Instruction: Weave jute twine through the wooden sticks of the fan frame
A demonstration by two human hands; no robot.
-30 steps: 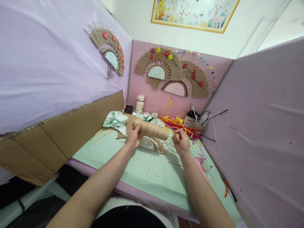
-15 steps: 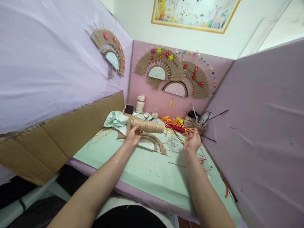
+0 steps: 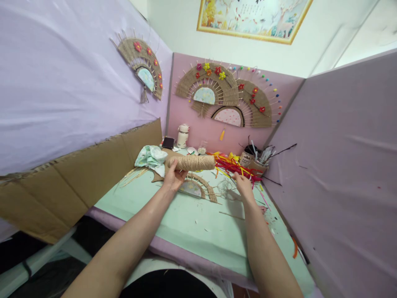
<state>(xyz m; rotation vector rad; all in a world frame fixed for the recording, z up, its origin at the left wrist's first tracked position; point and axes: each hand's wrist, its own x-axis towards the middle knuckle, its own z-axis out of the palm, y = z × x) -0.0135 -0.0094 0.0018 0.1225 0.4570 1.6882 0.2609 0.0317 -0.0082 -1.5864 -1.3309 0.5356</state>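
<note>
My left hand (image 3: 174,177) is wrapped round one end of a spool of tan twine (image 3: 198,162), holding it sideways above the table. To the right, my right hand (image 3: 243,185) is closed, thumb and fingers pressed together; whatever is between them is too fine to make out. Beneath the spool lies a half-round woven fan (image 3: 207,188) with thin sticks poking out and a pale patterned centre, partly covered by my left hand. A loose tangle of thin cord (image 3: 226,188) rests between the fan and my right hand.
Red and yellow pipe cleaners (image 3: 231,164) lie at the back right, beside a box of tools and twigs (image 3: 259,165). A patterned cloth (image 3: 151,158), a phone (image 3: 168,142) and a white bottle (image 3: 183,135) stand at the back left. Finished fans (image 3: 229,89) hang on the panel.
My right hand has moved left and slightly down, closer to the spool. The spool has tipped up a little at its right end; my left hand keeps its hold.
</note>
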